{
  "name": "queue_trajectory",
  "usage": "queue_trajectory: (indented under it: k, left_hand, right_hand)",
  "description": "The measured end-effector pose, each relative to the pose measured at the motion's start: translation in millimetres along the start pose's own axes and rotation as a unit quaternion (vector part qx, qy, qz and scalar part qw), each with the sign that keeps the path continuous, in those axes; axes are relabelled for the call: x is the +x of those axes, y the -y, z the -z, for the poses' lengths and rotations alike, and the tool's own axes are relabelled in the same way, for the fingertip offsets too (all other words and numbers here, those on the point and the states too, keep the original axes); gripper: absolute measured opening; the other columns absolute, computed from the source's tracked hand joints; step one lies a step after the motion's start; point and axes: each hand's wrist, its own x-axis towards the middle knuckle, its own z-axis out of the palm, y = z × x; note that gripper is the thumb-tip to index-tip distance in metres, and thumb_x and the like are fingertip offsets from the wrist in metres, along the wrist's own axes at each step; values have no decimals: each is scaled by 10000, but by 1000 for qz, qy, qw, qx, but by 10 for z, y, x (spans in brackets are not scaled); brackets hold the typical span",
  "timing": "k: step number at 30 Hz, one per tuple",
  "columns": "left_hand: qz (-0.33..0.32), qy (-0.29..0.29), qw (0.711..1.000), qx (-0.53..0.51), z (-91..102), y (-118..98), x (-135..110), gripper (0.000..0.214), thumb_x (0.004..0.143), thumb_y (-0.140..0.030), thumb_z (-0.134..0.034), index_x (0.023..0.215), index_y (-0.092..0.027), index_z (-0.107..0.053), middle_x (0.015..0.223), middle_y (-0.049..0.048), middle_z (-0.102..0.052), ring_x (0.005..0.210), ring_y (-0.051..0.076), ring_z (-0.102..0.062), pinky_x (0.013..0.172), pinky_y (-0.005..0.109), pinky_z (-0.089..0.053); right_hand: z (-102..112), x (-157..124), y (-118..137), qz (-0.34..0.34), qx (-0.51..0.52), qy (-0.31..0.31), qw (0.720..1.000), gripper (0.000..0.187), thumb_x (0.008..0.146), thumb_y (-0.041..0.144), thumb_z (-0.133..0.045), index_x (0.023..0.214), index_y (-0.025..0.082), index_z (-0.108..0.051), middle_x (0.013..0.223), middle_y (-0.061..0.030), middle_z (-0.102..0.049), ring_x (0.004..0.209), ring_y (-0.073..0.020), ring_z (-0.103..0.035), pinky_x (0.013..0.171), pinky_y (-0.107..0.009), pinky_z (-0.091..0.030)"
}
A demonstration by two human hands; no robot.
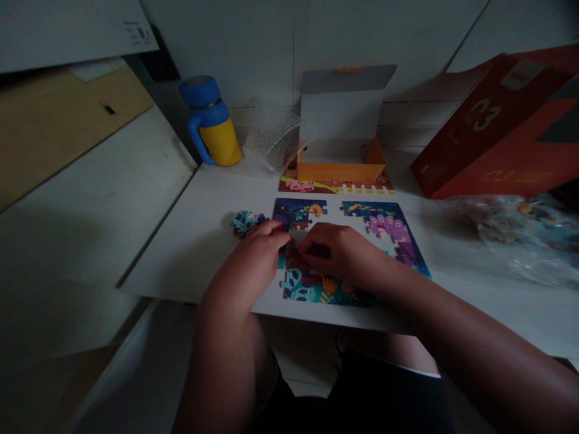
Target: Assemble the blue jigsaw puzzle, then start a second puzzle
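A partly assembled jigsaw puzzle (pixel 301 292) lies on the white table, with gaps in its middle and along its top edge. My left hand (pixel 257 250) is at its left side, the fingers closed on a dark red puzzle piece (pixel 278 227) that they mostly cover. Over the middle left of the puzzle, my right hand (pixel 346 250) is curled in a pinch, its fingertips down at a brownish puzzle piece (pixel 296 260). Whether that piece is joined to its neighbours is hidden. Just beyond my left hand sits a small heap of loose puzzle pieces (pixel 244 222).
Behind the puzzle stands an open orange box (pixel 341 172) on a printed lid or sheet (pixel 312 185). A blue and yellow flask (pixel 220 135) and a clear plastic bag (pixel 271 135) are at back left. At right are a red box (pixel 479 132) and crumpled plastic packaging (pixel 520 241).
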Motion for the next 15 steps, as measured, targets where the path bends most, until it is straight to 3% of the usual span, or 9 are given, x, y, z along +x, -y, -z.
queue_trajectory:
  k: [8,15]
  left_hand:
    - [15,3,1000,-11,46,38,-111,396,987,-42,-553,1297,-204,-741,1553,123,-594,1478,260,-561,1298,456,-420]
    - [58,39,997,-18,165,50,-228,415,909,-109,-753,1313,-203,-724,1447,114,-633,1385,284,-622,1265,445,-455]
  right_hand:
    - [-11,-8,-11,10,6,-1,1000,87,942,169,-752,998,209,-805,962,-29,-749,830,-156,-670,757,-281,-484]
    - [4,-26,-35,32,14,33,999,128,972,249,-784,1095,241,-815,1052,-40,-770,938,-189,-692,838,-319,-512]
